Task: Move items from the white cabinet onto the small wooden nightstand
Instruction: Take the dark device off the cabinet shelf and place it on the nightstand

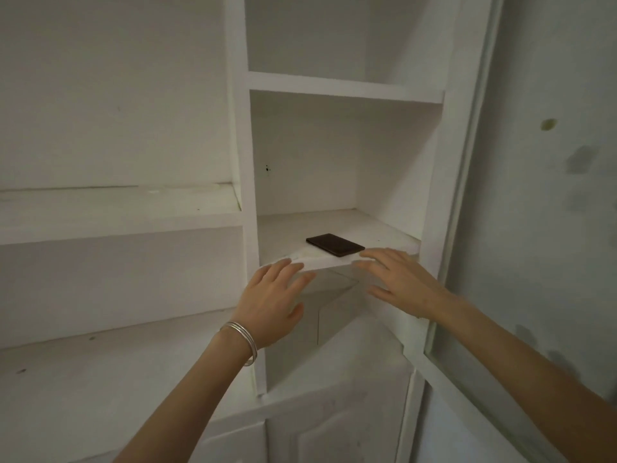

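Observation:
A flat dark brown wallet (335, 244) lies near the front edge of a shelf in the white cabinet (245, 162). My left hand (272, 302), with silver bangles on its wrist, is raised just below and left of that shelf's front edge, fingers straight and spread, holding nothing. My right hand (399, 280) reaches in from the right, fingers straight; its fingertips are just right of the wallet at the shelf's front edge. Whether they touch the wallet I cannot tell. The wooden nightstand is out of view.
The cabinet has bare compartments above and below the wallet's shelf (384, 228). Wide white shelves (117, 212) run to the left. An open glass-panelled door (474, 195) stands on the right, close to my right forearm. Closed panelled doors (334, 436) sit below.

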`<state>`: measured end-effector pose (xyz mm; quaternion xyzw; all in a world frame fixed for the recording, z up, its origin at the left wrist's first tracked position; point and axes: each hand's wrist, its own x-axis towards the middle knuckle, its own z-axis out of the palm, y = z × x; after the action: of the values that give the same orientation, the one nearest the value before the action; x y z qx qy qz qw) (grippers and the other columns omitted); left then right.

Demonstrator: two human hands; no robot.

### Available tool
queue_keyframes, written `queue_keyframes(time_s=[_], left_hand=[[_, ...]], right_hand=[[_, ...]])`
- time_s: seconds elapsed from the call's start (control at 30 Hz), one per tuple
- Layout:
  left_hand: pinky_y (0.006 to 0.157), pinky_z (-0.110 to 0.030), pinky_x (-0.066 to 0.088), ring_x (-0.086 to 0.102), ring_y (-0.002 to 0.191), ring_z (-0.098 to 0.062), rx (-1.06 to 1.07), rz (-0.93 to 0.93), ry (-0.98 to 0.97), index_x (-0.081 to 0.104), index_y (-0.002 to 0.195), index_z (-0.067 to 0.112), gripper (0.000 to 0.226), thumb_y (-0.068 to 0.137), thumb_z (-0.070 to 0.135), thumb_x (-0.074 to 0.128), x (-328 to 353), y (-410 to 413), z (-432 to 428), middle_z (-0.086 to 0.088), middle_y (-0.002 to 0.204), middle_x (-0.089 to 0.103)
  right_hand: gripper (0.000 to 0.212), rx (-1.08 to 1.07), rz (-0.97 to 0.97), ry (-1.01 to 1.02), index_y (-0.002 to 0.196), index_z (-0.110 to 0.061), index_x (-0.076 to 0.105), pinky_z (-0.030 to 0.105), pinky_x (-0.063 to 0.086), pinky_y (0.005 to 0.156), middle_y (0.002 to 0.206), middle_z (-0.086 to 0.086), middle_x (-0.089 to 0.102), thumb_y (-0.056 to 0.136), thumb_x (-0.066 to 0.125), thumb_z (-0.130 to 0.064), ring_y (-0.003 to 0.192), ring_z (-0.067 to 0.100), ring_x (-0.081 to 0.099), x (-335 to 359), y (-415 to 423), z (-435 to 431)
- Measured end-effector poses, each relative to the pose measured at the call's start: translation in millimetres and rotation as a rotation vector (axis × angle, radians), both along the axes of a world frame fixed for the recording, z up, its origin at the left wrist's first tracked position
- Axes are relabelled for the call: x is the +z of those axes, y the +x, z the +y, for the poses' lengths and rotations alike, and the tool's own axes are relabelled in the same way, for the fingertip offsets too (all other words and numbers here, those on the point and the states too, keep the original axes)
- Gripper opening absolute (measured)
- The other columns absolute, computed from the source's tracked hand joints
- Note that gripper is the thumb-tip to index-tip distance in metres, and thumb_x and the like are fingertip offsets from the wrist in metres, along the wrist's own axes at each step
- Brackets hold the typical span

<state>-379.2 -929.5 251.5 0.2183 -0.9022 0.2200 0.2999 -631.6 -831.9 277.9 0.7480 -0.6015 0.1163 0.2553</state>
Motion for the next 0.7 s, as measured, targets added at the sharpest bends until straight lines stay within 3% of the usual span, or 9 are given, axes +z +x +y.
queue_keyframes(time_s=[0.13, 0.33, 0.43, 0.5, 0.6, 0.7], left_hand=[[0.091, -0.044, 0.045, 0.055, 0.114, -0.031, 0.044, -0.002, 0.003, 0.057, 0.123, 0.017, 0.06, 0.067, 0.028, 0.074, 13.0, -19.4, -20.5, -0.009, 0.121, 0.061], [0.094, -0.045, 0.043, 0.053, 0.116, -0.029, 0.071, -0.059, 0.001, 0.052, 0.126, 0.02, 0.062, 0.069, 0.033, 0.071, 13.5, -38.9, -43.9, -0.006, 0.123, 0.059], [0.094, -0.044, 0.043, 0.053, 0.117, -0.028, 0.098, -0.054, 0.015, 0.051, 0.127, 0.021, 0.054, 0.076, 0.038, 0.055, 12.6, -41.6, -49.8, -0.005, 0.124, 0.059], [0.095, -0.043, 0.043, 0.053, 0.117, -0.028, 0.111, -0.057, 0.026, 0.051, 0.126, 0.022, 0.053, 0.078, 0.042, 0.043, 13.1, -44.0, -51.5, -0.004, 0.123, 0.059], [0.095, -0.043, 0.042, 0.052, 0.117, -0.027, 0.121, -0.054, 0.044, 0.053, 0.125, 0.021, 0.053, 0.079, 0.042, 0.04, 11.6, -47.8, -53.8, -0.003, 0.123, 0.059], [0.095, -0.044, 0.042, 0.052, 0.118, -0.028, 0.125, -0.049, 0.064, 0.053, 0.126, 0.02, 0.052, 0.08, 0.041, 0.04, 8.0, -49.1, -53.8, -0.004, 0.123, 0.059]], right_hand=[[0.052, 0.019, -0.023, 0.011, 0.131, -0.015, 0.047, 0.042, 0.034, 0.102, 0.134, 0.014, 0.048, 0.084, 0.064, -0.028, 0.121, 0.031, 0.046, 11.8, -15.4, -37.4], [0.062, 0.019, -0.089, 0.05, 0.14, -0.027, 0.033, 0.036, 0.028, 0.104, 0.148, 0.001, 0.031, 0.087, 0.049, -0.056, 0.129, 0.023, 0.033, 24.2, -28.4, -77.2], [0.064, 0.021, -0.105, 0.104, 0.141, -0.03, 0.03, 0.033, 0.029, 0.101, 0.149, -0.001, 0.027, 0.086, 0.044, -0.06, 0.126, 0.02, 0.035, 24.1, -33.0, -86.4], [0.063, 0.038, -0.12, 0.145, 0.141, -0.031, 0.03, 0.031, 0.03, 0.1, 0.149, -0.002, 0.027, 0.086, 0.043, -0.061, 0.125, 0.019, 0.037, 23.4, -35.7, -89.7], [0.058, 0.068, -0.123, 0.173, 0.138, -0.03, 0.036, 0.029, 0.033, 0.096, 0.146, -0.005, 0.032, 0.087, 0.045, -0.056, 0.121, 0.017, 0.042, 17.4, -35.8, -94.1], [0.047, 0.137, -0.183, 0.085, 0.131, -0.026, 0.049, 0.035, 0.042, 0.089, 0.134, -0.001, 0.049, 0.087, 0.059, -0.039, 0.112, 0.021, 0.051, 5.2, -31.9, -97.5]])
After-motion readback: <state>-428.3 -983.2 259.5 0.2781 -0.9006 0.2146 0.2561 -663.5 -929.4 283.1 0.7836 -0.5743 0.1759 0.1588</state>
